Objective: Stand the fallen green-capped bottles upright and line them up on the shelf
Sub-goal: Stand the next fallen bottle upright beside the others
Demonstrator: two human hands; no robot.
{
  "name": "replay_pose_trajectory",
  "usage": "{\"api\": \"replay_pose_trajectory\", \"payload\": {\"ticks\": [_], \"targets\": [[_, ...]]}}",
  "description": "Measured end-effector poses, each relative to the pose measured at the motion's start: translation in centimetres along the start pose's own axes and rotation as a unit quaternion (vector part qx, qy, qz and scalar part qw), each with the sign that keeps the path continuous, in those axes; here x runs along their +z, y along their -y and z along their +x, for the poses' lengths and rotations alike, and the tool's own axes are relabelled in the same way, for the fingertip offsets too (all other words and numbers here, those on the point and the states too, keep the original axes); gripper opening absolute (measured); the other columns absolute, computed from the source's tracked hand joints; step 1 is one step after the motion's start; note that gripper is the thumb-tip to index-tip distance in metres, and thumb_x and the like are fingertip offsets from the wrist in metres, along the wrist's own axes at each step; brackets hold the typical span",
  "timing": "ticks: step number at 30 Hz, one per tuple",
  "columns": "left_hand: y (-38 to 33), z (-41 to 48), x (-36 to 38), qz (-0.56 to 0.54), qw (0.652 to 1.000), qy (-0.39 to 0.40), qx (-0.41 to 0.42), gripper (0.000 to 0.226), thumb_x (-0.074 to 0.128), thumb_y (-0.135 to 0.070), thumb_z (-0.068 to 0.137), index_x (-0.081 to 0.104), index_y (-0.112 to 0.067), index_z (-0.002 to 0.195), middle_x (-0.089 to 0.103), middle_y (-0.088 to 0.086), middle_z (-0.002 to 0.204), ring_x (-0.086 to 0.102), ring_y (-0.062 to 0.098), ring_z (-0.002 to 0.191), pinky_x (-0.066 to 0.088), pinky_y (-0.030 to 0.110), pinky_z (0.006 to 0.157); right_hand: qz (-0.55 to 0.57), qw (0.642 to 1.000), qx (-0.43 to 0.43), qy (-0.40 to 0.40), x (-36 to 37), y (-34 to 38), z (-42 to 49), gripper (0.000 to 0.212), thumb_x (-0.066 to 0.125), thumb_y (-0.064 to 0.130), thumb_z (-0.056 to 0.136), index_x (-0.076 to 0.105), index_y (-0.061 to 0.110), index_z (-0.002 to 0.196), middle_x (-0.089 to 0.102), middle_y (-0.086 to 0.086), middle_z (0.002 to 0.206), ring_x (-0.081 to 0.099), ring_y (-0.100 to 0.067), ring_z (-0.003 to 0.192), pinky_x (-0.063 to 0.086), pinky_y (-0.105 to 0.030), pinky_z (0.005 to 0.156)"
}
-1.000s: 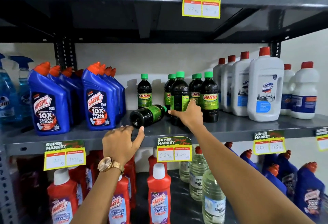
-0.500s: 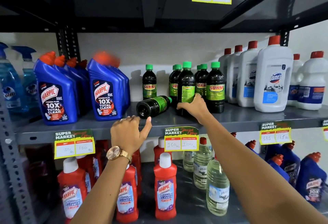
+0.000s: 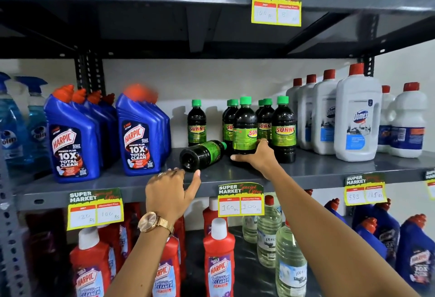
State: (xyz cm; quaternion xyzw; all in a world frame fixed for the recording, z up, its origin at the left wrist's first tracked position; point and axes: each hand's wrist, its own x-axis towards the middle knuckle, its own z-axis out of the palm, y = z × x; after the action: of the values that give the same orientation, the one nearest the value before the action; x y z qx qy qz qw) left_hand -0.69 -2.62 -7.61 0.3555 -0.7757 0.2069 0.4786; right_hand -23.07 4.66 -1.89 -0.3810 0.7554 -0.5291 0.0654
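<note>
While one dark glass-like bottle with a green cap and a green SUNNY label [image 3: 203, 154] lies on its side on the grey metal shelf [image 3: 317, 169], the other bottles of this kind stand upright behind and to the right of it. The fallen bottle's long axis runs from front-left to back-right: its round base points toward the front edge of the shelf, and its cap points toward the back, close to the foot of the standing bottle that the right hand holds.

The left hand [image 3: 169, 193] is nearer to the fallen bottle. It hangs just before the front edge of the shelf, with fingers loosely curled and the thumb stretched out, the fingertips right at the base of the bottle; I cannot tell if they touch it. It grips nothing. The right hand [image 3: 257, 156] is closed around the lower part of an upright green-capped bottle [image 3: 244, 129] in the front of the group.

I judge that the left hand has to take the fallen bottle by its body and turn the base downward. Free room is on the left, between the single standing bottle [image 3: 196, 123] and the blue Harpic bottles with orange caps [image 3: 138, 134]. The front edge is near, so the bottle could roll off.
</note>
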Motion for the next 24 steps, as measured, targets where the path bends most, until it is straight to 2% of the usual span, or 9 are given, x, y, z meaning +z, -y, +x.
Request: {"api": "replay_pose_trajectory", "payload": {"ticks": [2, 4, 5, 7, 9, 12, 15, 19, 24], "targets": [[0.0, 0.0, -0.1, 0.0, 1.0, 0.002, -0.001, 0.057, 0.033, -0.056, 0.087, 0.061, -0.016, 0.057, 0.062, 0.0, 0.053, 0.059, 0.021, 0.049, 0.035, 0.025, 0.046, -0.066, 0.998, 0.002, -0.014, 0.5, 0.3, -0.2, 0.133, 0.085, 0.058, 0.054, 0.015, -0.002, 0.15, 0.027, -0.022, 0.153, 0.034, -0.04, 0.139, 0.035, -0.049, 0.113], [0.1, 0.0, -0.2, -0.001, 1.0, 0.006, 0.002, 0.057, 0.033, -0.056, 0.088, 0.062, -0.016, 0.058, 0.063, 0.0, 0.054, 0.06, 0.021, 0.05, 0.035, 0.025, 0.047, -0.086, 0.996, 0.002, -0.019, 0.7, 0.6, -0.6, 0.138, 0.081, 0.065, 0.053, 0.011, -0.002, 0.151, 0.02, -0.021, 0.156, 0.029, -0.04, 0.142, 0.031, -0.05, 0.115], [0.1, -0.1, -0.2, -0.001, 1.0, 0.006, 0.004, 0.057, 0.034, -0.055, 0.088, 0.062, -0.016, 0.058, 0.063, 0.0, 0.055, 0.06, 0.021, 0.05, 0.034, 0.025, 0.047, -0.057, 0.998, -0.001, -0.015, 0.6, 0.6, -0.5, 0.129, 0.083, 0.06, 0.055, 0.019, -0.001, 0.149, 0.03, -0.02, 0.152, 0.036, -0.037, 0.138, 0.037, -0.047, 0.11], [0.1, 0.0, -0.2, 0.0, 1.0, 0.007, 0.007, 0.056, 0.034, -0.055, 0.088, 0.061, -0.016, 0.057, 0.062, 0.0, 0.054, 0.059, 0.021, 0.049, 0.033, 0.025, 0.047, 0.029, 0.999, -0.008, -0.021, 0.2, 0.3, -0.1, 0.088, 0.085, 0.036, 0.062, 0.044, 0.001, 0.132, 0.056, -0.015, 0.129, 0.054, -0.03, 0.119, 0.049, -0.032, 0.082], [0.1, 0.0, -0.2, -0.002, 1.0, 0.01, 0.008, 0.056, 0.034, -0.055, 0.088, 0.059, -0.016, 0.056, 0.061, -0.001, 0.053, 0.058, 0.02, 0.048, 0.032, 0.025, 0.046, 0.057, 0.998, -0.009, -0.027, -0.2, -0.2, 0.0, 0.058, 0.083, 0.018, 0.065, 0.057, 0.002, 0.115, 0.067, -0.013, 0.11, 0.062, -0.029, 0.106, 0.044, -0.024, 0.062], [0.1, 0.0, -0.2, -0.001, 1.0, 0.007, 0.005, 0.055, 0.036, -0.055, 0.088, 0.057, -0.017, 0.054, 0.06, -0.001, 0.052, 0.057, 0.02, 0.047, 0.031, 0.024, 0.046, 0.022, 0.999, -0.026, -0.037, -0.1, -0.5, 0.1, 0.065, 0.089, 0.027, 0.062, 0.058, 0.002, 0.113, 0.068, -0.011, 0.108, 0.063, -0.027, 0.099, 0.05, -0.031, 0.075], [0.1, 0.0, 0.0, -0.001, 1.0, 0.004, 0.003, 0.055, 0.036, -0.055, 0.087, 0.056, -0.017, 0.053, 0.059, -0.001, 0.051, 0.056, 0.02, 0.047, 0.031, 0.025, 0.046, -0.03, 0.998, -0.032, -0.047, 0.1, -0.1, -0.2, 0.081, 0.09, 0.038, 0.058, 0.05, 0.002, 0.119, 0.064, -0.014, 0.116, 0.061, -0.033, 0.108, 0.053, -0.042, 0.088], [0.1, 0.0, 0.1, -0.003, 1.0, 0.005, 0.002, 0.056, 0.034, -0.056, 0.087, 0.056, -0.016, 0.054, 0.06, 0.0, 0.052, 0.056, 0.021, 0.047, 0.03, 0.025, 0.047, -0.066, 0.996, -0.04, -0.049, 0.1, 0.2, -0.5, 0.09, 0.089, 0.041, 0.061, 0.044, -0.001, 0.127, 0.061, -0.017, 0.122, 0.059, -0.037, 0.114, 0.051, -0.046, 0.093], [0.0, 0.0, 0.1, -0.002, 1.0, 0.006, -0.005, 0.056, 0.033, -0.057, 0.087, 0.057, -0.017, 0.054, 0.06, -0.001, 0.053, 0.057, 0.02, 0.048, 0.03, 0.025, 0.047, -0.079, 0.995, -0.044, -0.045, 0.2, 0.3, -0.7, 0.084, 0.087, 0.041, 0.063, 0.045, 0.0, 0.123, 0.061, -0.018, 0.123, 0.059, -0.037, 0.114, 0.05, -0.048, 0.095]]}}
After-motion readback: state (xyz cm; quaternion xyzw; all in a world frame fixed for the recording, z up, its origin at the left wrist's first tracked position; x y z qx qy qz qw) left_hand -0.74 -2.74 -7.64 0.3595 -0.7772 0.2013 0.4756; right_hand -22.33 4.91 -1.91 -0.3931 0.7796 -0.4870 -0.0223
